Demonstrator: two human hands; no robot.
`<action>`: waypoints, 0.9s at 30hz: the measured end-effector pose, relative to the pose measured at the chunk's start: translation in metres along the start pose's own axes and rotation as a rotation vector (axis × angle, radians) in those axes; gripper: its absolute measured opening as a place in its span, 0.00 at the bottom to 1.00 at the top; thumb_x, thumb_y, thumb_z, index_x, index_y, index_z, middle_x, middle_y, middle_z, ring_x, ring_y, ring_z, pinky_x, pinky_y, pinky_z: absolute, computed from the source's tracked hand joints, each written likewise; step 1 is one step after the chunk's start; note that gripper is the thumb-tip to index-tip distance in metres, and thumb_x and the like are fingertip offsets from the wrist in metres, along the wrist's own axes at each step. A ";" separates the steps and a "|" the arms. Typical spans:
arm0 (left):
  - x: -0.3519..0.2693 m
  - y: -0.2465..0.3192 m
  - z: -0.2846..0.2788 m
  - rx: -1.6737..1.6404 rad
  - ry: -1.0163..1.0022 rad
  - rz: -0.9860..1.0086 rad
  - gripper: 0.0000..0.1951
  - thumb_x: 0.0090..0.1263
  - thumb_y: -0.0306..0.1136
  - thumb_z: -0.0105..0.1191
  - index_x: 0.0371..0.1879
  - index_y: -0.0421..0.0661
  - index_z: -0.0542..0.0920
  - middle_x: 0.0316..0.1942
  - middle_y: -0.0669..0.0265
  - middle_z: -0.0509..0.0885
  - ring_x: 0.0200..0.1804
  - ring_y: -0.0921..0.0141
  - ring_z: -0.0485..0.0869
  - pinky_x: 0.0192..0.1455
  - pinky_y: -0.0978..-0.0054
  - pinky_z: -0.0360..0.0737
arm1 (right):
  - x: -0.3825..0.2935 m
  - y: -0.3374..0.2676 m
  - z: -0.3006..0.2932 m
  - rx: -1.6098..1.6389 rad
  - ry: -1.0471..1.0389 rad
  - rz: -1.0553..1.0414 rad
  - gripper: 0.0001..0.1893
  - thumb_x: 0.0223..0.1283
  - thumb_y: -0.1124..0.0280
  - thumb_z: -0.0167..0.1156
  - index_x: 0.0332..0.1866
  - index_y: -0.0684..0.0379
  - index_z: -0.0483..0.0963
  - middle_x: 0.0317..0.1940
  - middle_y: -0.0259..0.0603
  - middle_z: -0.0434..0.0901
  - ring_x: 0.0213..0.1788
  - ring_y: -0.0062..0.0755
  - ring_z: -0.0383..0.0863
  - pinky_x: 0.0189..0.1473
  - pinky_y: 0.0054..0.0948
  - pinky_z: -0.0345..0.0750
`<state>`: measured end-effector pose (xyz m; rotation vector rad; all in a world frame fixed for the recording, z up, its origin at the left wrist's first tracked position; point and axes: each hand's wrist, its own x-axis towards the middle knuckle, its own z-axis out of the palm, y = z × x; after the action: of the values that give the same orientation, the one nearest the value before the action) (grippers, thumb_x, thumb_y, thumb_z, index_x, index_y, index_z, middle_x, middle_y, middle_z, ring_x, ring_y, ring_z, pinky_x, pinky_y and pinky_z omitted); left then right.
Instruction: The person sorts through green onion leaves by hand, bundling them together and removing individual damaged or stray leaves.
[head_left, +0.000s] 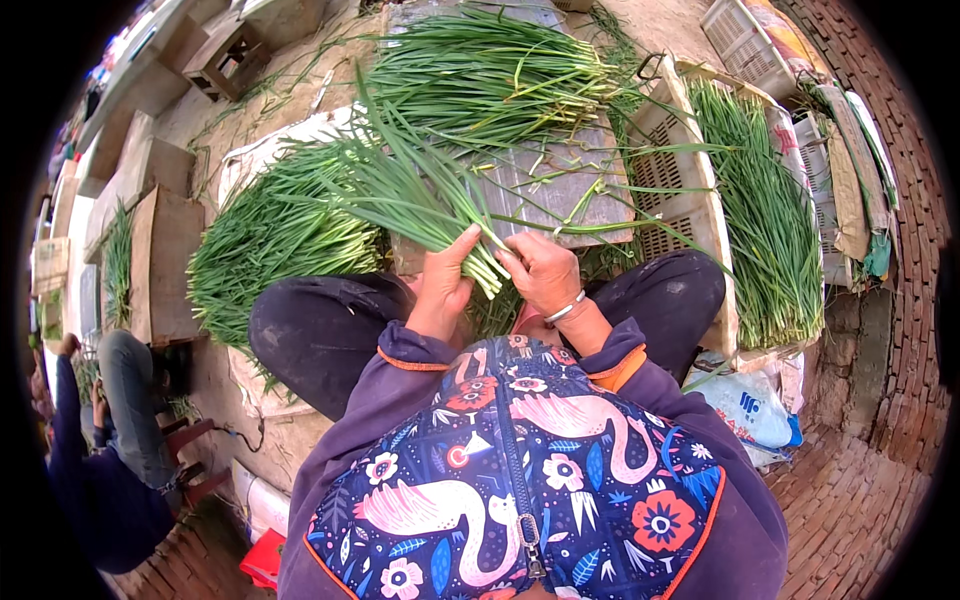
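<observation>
My left hand (444, 281) is closed around a small bunch of garlic chives (424, 196). The pale stem ends point down towards my lap, and the green leaves fan out up and left. At the bunch's right edge, the fingertips of my right hand (546, 271) pinch a stalk near the white ends; a metal bangle circles that wrist. Beyond my hands, a large heap of chives (487, 79) lies across a worn board (551, 176), with loose leaves and trimmings strewn on its near part. Another heap of chives (277, 232) spreads on a white sack beside my left knee.
At my right stands a plastic crate (669, 195) packed with upright-laid chives (765, 217). Behind it are more crates (750, 45) and flattened cardboard (847, 195). A plastic bag (750, 397) rests by my right knee. Wooden boxes (169, 262) and a seated person (112, 465) are at left.
</observation>
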<state>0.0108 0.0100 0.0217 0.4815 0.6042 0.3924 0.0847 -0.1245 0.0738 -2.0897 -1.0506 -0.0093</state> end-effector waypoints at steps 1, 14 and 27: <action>0.001 -0.002 -0.001 0.011 -0.006 -0.009 0.12 0.60 0.22 0.62 0.43 0.41 0.79 0.37 0.63 0.84 0.36 0.69 0.83 0.38 0.72 0.83 | -0.003 0.001 0.003 0.015 -0.005 0.007 0.05 0.55 0.69 0.64 0.33 0.58 0.77 0.26 0.41 0.78 0.25 0.41 0.78 0.27 0.31 0.74; -0.007 0.003 -0.009 -0.142 -0.064 -0.200 0.15 0.62 0.28 0.57 0.46 0.36 0.75 0.41 0.56 0.81 0.46 0.60 0.81 0.53 0.61 0.80 | -0.012 0.031 0.017 0.804 -0.451 0.636 0.10 0.66 0.68 0.55 0.32 0.64 0.73 0.21 0.33 0.77 0.20 0.15 0.74 0.23 0.19 0.71; 0.008 0.001 -0.021 -0.109 -0.092 -0.125 0.23 0.62 0.24 0.57 0.58 0.47 0.72 0.42 0.67 0.81 0.37 0.71 0.78 0.44 0.71 0.79 | 0.139 0.121 -0.073 -0.296 -0.138 0.146 0.13 0.59 0.59 0.56 0.40 0.56 0.79 0.31 0.50 0.79 0.38 0.51 0.80 0.42 0.42 0.76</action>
<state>0.0034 0.0214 0.0035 0.3536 0.5184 0.2812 0.2820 -0.1200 0.0935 -2.4607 -1.0248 0.0552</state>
